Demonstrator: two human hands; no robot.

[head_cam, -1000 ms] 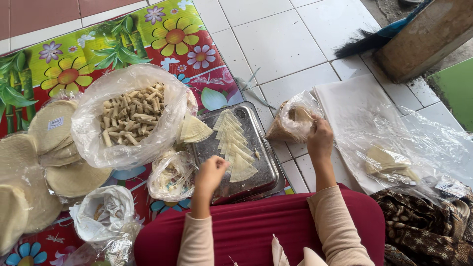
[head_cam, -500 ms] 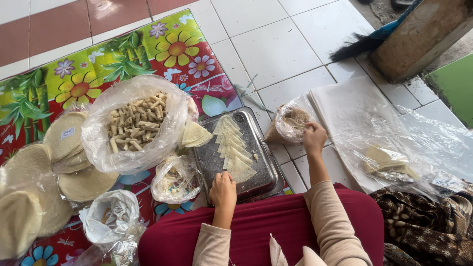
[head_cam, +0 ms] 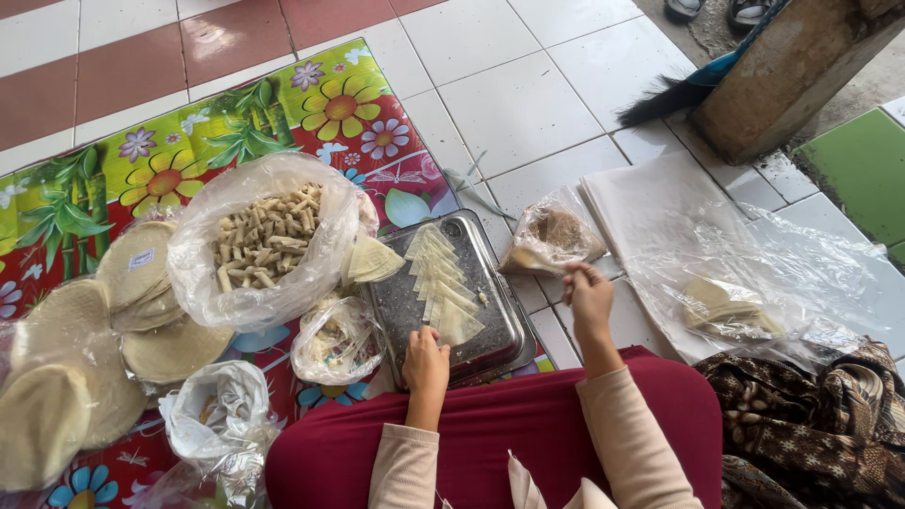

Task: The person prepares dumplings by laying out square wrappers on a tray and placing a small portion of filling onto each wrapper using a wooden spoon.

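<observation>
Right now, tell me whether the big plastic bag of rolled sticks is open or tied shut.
Open. The big plastic bag has its mouth spread wide, with the pale rolled sticks inside exposed from above.

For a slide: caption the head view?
Left hand at a metal tray of triangular wrappers; right hand beside a small filling bag.

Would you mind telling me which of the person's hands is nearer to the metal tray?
The left hand. It rests at the near edge of the metal tray, by the row of folded wrappers. The right hand is off to the tray's right, beside a small plastic bag.
</observation>
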